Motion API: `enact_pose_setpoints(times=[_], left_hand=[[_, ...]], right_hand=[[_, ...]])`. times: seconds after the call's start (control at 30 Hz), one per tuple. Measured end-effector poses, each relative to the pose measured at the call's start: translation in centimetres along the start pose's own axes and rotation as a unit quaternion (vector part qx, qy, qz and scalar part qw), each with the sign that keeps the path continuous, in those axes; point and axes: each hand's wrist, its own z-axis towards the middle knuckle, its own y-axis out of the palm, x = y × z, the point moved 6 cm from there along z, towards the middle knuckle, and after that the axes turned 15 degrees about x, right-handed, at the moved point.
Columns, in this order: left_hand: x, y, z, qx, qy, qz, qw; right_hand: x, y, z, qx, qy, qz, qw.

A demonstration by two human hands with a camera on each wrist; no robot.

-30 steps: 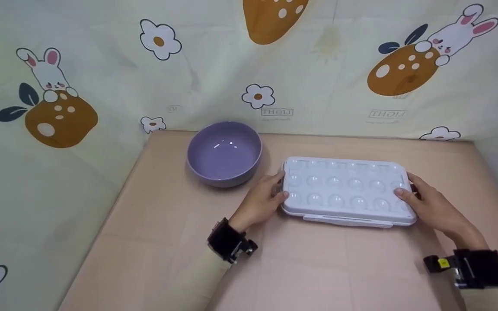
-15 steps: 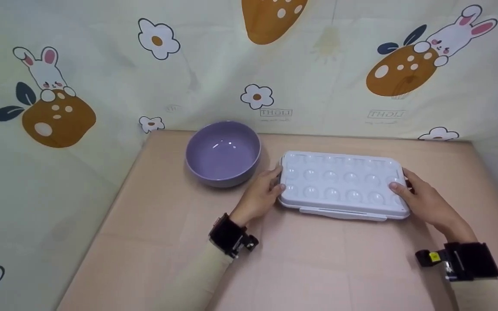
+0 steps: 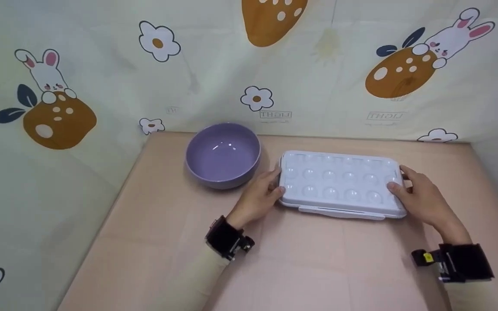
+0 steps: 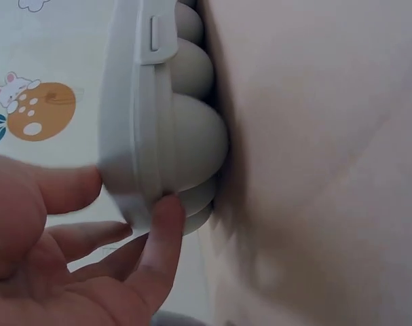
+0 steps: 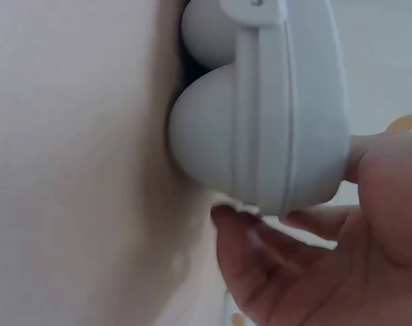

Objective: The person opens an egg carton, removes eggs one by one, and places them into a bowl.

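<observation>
A white lidded egg box [image 3: 339, 183] with rows of domed cells lies on the tan table [image 3: 301, 259], right of centre. My left hand [image 3: 263, 195] grips its left end, thumb on the lid and fingers under the rim. My right hand [image 3: 417, 196] grips its right end the same way. In the left wrist view the box edge [image 4: 148, 129] sits between thumb and fingers [image 4: 161, 234]. The right wrist view shows the box corner [image 5: 280, 129] pinched by that hand's fingers [image 5: 260, 231].
An empty purple bowl [image 3: 223, 154] stands just left of the box, close to my left hand. A patterned cloth wall [image 3: 249, 65] rises behind and to the left of the table. Black wrist cameras [image 3: 227, 239] sit on both forearms.
Both hands have moved the egg box a little away from me, toward the back of the table. The bowl has stayed put.
</observation>
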Motion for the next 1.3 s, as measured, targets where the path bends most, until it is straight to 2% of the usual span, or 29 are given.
enact_pose_setpoints(times=[0.13, 0.23, 0.33, 0.43, 0.57, 0.7, 0.8, 0.93, 1.07, 1.13, 1.2, 1.3], left_hand=[[0.6, -2.4, -0.1, 0.01, 0.025, -0.023, 0.9994], [0.9, -5.3, 0.2, 0.044, 0.05, -0.038, 0.997], [0.5, -8.7, 0.7, 0.092, 0.078, -0.05, 0.9914], [-0.9, -12.0, 1.2, 0.139, 0.078, -0.056, 0.9856], [-3.9, -15.6, 1.7, 0.191, 0.043, -0.033, 0.9801], [-7.0, -17.8, 1.8, 0.229, 0.006, 0.003, 0.9734], [-9.0, -18.6, 1.8, 0.231, -0.026, 0.028, 0.9722], [-11.1, -18.3, 1.8, 0.193, -0.077, 0.04, 0.9774], [-12.5, -17.4, 1.7, 0.147, -0.134, -0.003, 0.98], [-13.0, -16.9, 1.7, 0.126, -0.163, -0.036, 0.9778], [-13.3, -16.5, 1.7, 0.112, -0.181, -0.065, 0.9749], [-13.4, -16.3, 1.8, 0.102, -0.191, -0.083, 0.9727]], right_hand=[[-3.2, -1.4, -0.3, 0.105, -0.053, 0.024, 0.993], [-6.1, -1.8, -0.6, 0.132, -0.074, 0.068, 0.986], [-8.6, -1.2, -0.9, 0.11, -0.07, 0.119, 0.984], [-10.7, 0.2, -1.2, 0.073, -0.053, 0.177, 0.98], [-12.9, 2.3, -1.2, 0.028, -0.031, 0.238, 0.97], [-14.3, 4.3, -1.0, -0.006, -0.011, 0.269, 0.963], [-15.0, 5.6, -0.9, -0.023, 0.0, 0.275, 0.961], [-15.5, 6.9, -0.8, -0.043, 0.008, 0.278, 0.959], [-15.6, 8.0, -0.8, -0.059, 0.019, 0.295, 0.954], [-15.7, 8.3, -0.8, -0.061, 0.022, 0.299, 0.952], [-15.8, 8.4, -0.8, -0.058, 0.021, 0.3, 0.952], [-16.2, 8.6, -0.8, -0.054, 0.016, 0.304, 0.951]])
